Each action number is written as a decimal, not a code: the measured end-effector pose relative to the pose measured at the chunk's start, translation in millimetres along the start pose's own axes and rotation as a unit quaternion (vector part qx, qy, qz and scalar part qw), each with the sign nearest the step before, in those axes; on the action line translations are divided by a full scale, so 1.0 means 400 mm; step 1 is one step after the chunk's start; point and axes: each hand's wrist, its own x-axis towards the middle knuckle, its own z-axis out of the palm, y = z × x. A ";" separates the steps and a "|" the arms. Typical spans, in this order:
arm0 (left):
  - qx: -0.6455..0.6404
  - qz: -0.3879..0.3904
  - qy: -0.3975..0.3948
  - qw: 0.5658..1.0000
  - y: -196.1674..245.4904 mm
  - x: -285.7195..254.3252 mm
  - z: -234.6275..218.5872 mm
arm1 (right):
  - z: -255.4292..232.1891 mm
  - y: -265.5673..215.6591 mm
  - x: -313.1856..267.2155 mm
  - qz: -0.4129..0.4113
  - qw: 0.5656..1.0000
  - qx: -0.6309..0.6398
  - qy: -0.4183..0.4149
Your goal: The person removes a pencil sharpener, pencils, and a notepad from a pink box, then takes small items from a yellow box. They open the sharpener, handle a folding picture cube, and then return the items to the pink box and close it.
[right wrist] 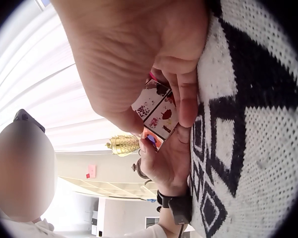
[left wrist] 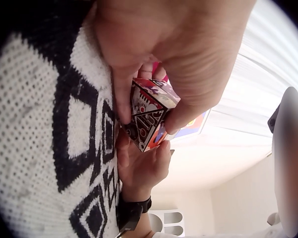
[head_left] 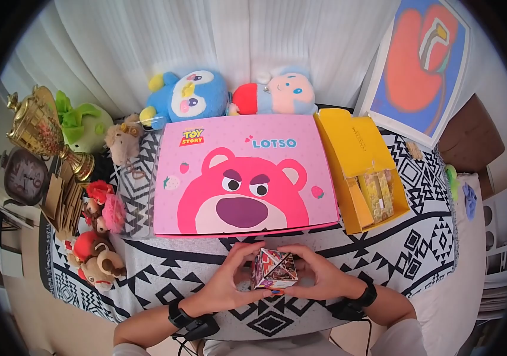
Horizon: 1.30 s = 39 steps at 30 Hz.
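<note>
A small picture cube [head_left: 275,267] with black, white and red printing is held between both hands, low over the cloth near the table's front edge. A diagonal line crosses its upper face. My left hand [head_left: 225,286] grips it from the left, thumb at the near side and fingers round the far side. From the right, my right hand [head_left: 323,279] grips the same cube the same way. In the left wrist view the cube [left wrist: 148,111] shows black-outlined triangular panels; pale panels with dark red prints face the right wrist view. The palms partly hide its sides.
Behind the hands lies a large pink bear box [head_left: 244,178], with an open yellow box [head_left: 363,172] on its right. Plush toys [head_left: 191,98] sit at the back. A gold trophy [head_left: 43,127], a clock [head_left: 26,176] and small plush toys [head_left: 96,261] stand at left on the patterned cloth [head_left: 206,255].
</note>
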 end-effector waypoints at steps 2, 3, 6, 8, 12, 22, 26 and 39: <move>0.031 0.021 0.009 0.999 0.004 -0.001 -0.001 | -0.001 -0.001 0.004 -0.023 1.000 -0.020 -0.001; 0.075 0.039 0.006 0.996 0.009 -0.001 -0.006 | -0.002 -0.001 0.005 -0.047 0.998 -0.042 -0.003; 0.105 0.077 0.010 0.991 0.003 0.001 -0.014 | -0.009 0.015 0.000 -0.028 0.999 -0.036 -0.009; 0.090 0.093 0.018 0.991 -0.003 0.001 -0.015 | -0.007 0.009 0.003 -0.023 0.999 -0.042 -0.005; 0.100 0.092 0.037 0.990 -0.004 0.000 -0.015 | -0.004 0.006 0.002 -0.010 0.999 -0.043 0.003; 0.040 0.081 0.041 0.995 -0.005 -0.002 -0.017 | -0.010 -0.003 0.008 0.001 1.000 -0.005 0.001; 0.001 0.092 0.031 0.995 -0.009 -0.001 -0.016 | -0.014 -0.021 0.004 0.017 1.000 -0.002 -0.005; -0.031 0.094 0.009 0.995 -0.011 -0.001 -0.017 | -0.038 0.012 0.002 -0.033 0.998 -0.052 0.012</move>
